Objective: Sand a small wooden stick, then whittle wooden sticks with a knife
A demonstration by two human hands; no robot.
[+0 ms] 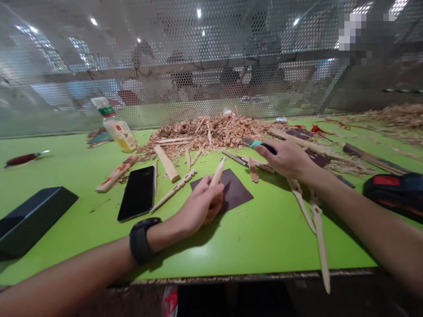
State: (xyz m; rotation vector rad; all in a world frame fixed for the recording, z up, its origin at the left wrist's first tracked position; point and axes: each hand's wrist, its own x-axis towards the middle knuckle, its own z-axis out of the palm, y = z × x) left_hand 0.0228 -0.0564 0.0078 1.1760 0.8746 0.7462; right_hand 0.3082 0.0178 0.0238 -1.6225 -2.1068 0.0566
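A person's left hand [205, 200] grasps a pale wooden stick [217, 173] over the left part of a dark brown sandpaper sheet [236, 193] on a bright green desk [244, 242]. The stick, whittled to a point, rises from between thumb and curled fingers, its tip angled away from the wearer of a black wristband [141, 241].

Beyond the sheet and to its right, the right hand [286, 156] is closed around a utility knife [261, 146] with a black and teal handle, its blade directed leftward, well apart from the stick. A heap of wood shavings [228, 127] lies behind the sheet, before a perforated metal screen [205, 57] through which figures appear only as blurs.

Left of the sheet rest a carved wooden rod [175, 191], a flat wooden strip [167, 164] and a dark-screened smartphone [137, 193]. Farther left and behind, a plastic bottle [119, 132] leans, yellowish liquid at its base; white characters on its green neck band are too small to read, as is the writing around a red mark on its label. A red-handled knife [24, 159] and a dark box [36, 218] lie at the far left of the sheet.

To its right, two carved wooden hairpins [320, 242] lie near the right forearm, one jutting past the desk's front edge; farther right sits a black tool with a red panel [391, 189].
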